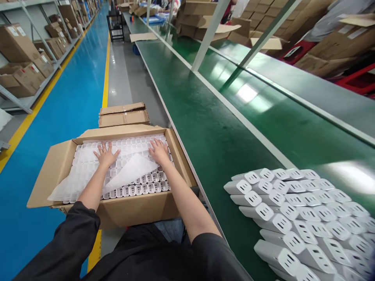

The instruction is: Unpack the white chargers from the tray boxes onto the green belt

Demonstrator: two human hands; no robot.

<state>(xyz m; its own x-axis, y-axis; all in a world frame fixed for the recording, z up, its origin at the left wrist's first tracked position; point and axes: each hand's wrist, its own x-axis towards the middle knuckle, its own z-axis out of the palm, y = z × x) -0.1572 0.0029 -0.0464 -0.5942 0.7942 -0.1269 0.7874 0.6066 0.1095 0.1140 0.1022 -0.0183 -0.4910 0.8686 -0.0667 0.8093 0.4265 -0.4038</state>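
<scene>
An open cardboard box [137, 210] stands in front of me, filled with rows of small white plastic housings [146, 189] that have slots in their ends. Over most of them lies a thin translucent white foam sheet [131, 171], its near right part folded back so that several rows show. My left hand [106, 157] rests flat on the sheet with fingers spread. Toward the box's right far corner, my right hand [159, 151] lies on the sheet's edge and the housings, fingers apart. Neither hand grips anything.
Many similar white slotted housings [307, 214] lie stacked on the green workbench [187, 89] to my right. A closed carton [124, 116] sits beyond the box. Shelves with cartons [26, 58] line the left, past the blue floor aisle [76, 70]. Metal posts [209, 35] rise from the bench.
</scene>
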